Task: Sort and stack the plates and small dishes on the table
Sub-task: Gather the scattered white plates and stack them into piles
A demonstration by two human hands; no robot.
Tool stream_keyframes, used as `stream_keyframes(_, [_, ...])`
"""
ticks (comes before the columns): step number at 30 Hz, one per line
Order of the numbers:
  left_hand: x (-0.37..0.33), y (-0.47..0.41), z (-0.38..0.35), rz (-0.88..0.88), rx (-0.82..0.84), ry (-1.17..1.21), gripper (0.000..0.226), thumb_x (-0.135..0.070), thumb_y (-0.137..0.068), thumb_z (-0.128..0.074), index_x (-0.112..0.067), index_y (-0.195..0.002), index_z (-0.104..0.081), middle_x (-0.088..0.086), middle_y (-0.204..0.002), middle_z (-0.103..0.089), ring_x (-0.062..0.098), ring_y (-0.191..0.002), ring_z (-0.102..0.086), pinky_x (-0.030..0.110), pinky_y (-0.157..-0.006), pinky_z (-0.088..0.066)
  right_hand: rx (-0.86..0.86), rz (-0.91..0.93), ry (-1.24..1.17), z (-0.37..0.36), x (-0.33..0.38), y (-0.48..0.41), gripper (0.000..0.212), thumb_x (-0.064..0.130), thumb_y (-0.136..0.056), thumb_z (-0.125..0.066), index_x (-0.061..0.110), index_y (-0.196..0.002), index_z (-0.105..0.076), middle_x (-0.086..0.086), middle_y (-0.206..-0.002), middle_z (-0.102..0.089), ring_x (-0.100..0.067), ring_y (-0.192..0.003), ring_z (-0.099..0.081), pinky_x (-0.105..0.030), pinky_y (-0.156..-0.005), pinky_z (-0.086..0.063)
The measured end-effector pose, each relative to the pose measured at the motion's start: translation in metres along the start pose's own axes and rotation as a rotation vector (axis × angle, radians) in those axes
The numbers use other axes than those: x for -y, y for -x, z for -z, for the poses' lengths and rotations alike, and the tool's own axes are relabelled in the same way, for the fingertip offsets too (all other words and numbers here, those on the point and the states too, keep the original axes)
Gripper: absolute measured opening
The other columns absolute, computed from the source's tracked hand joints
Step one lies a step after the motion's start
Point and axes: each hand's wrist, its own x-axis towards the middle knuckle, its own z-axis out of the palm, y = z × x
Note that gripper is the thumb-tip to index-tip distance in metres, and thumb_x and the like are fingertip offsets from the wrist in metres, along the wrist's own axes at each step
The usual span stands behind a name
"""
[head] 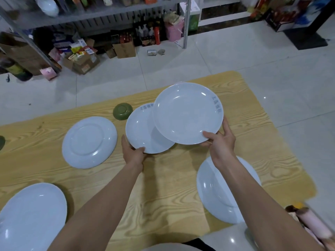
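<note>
My right hand [220,140] grips the near rim of a white plate [187,113] with grey lettering, held above the wooden table [163,187]. It overlaps a second lettered white plate [143,131], whose near edge my left hand [133,153] holds. An upside-down white plate [89,142] lies to the left. Another white plate [221,192] sits under my right forearm, and one more [30,216] lies at the near left corner. A small green dish [122,111] rests upside down behind the left-hand plate.
Tiled floor surrounds the table. Metal shelving [101,17] with bottles and cardboard boxes [81,62] stands beyond the far edge. A pink object [313,223] lies off the table's near right corner. Something dark green [1,142] shows at the left edge.
</note>
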Motion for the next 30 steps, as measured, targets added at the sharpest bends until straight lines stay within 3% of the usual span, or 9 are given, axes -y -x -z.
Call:
stream_keyframes(3, [-0.001,0.001,0.004,0.027,0.032,0.168,0.088,0.02,-0.08,-0.056,-0.037,-0.145,-0.039,-0.001,-0.122,-0.059,0.028,-0.111,-0.062,0.037,-0.067,-0.061,0.02,-0.004,-0.004,-0.004,-0.003,0.002,0.091,-0.017,-0.075,-0.066,0.033,-0.148,-0.044,-0.008,-0.115,-0.072,-0.024,-0.091,-0.072,-0.034,-0.062,-0.058])
stream_keyframes(9, [-0.001,0.025,0.019,-0.002,0.037,0.259,0.089,0.023,-0.077,-0.058,-0.035,-0.143,-0.044,-0.001,-0.116,-0.063,0.029,-0.103,-0.067,0.042,-0.068,-0.061,0.081,-0.009,0.027,-0.007,-0.005,0.02,0.091,-0.016,-0.076,-0.066,0.033,-0.149,-0.042,-0.008,-0.116,-0.072,-0.026,-0.09,-0.073,-0.037,-0.064,-0.058])
stream_keyframes(14, [-0.001,0.068,0.046,-0.075,0.01,0.35,0.089,0.023,-0.073,-0.062,-0.041,-0.134,-0.053,0.003,-0.107,-0.064,0.016,-0.078,-0.071,0.031,-0.061,-0.058,0.168,0.054,0.081,-0.002,-0.003,0.052,0.092,-0.014,-0.077,-0.068,0.037,-0.149,-0.041,0.001,-0.111,-0.074,-0.024,-0.095,-0.073,-0.044,-0.07,-0.062])
stream_keyframes(17, [-0.001,0.102,0.069,-0.127,0.019,0.414,0.088,0.021,-0.074,-0.065,-0.038,-0.138,-0.05,0.002,-0.111,-0.066,0.012,-0.078,-0.072,0.031,-0.062,-0.059,0.22,0.1,0.117,0.001,-0.002,0.077,0.094,-0.012,-0.077,-0.069,0.042,-0.148,-0.039,0.005,-0.109,-0.075,-0.022,-0.097,-0.073,-0.051,-0.074,-0.061])
stream_keyframes(21, [0.003,0.149,0.106,-0.197,-0.03,0.468,0.088,0.019,-0.072,-0.07,-0.041,-0.133,-0.052,0.0,-0.109,-0.07,0.015,-0.087,-0.073,0.042,-0.076,-0.061,0.325,0.131,0.09,0.001,-0.001,0.11,0.095,-0.012,-0.074,-0.071,0.044,-0.146,-0.041,0.004,-0.114,-0.073,-0.022,-0.101,-0.072,-0.047,-0.07,-0.062])
stream_keyframes(28, [0.022,0.212,0.181,-0.287,-0.096,0.573,0.084,0.016,-0.069,-0.074,-0.046,-0.123,-0.054,0.002,-0.124,-0.068,0.023,-0.108,-0.068,0.038,-0.074,-0.059,0.491,0.106,0.055,-0.019,-0.024,0.17,0.094,-0.012,-0.076,-0.071,0.042,-0.146,-0.041,0.0,-0.111,-0.074,-0.022,-0.101,-0.072,-0.043,-0.068,-0.061])
stream_keyframes(30, [0.03,0.224,0.203,-0.295,-0.127,0.606,0.085,0.016,-0.069,-0.074,-0.048,-0.122,-0.055,0.003,-0.123,-0.069,0.023,-0.103,-0.069,0.034,-0.07,-0.058,0.533,0.081,0.06,-0.027,-0.034,0.188,0.094,-0.012,-0.076,-0.07,0.041,-0.148,-0.039,-0.002,-0.11,-0.075,-0.024,-0.099,-0.072,-0.042,-0.068,-0.061])
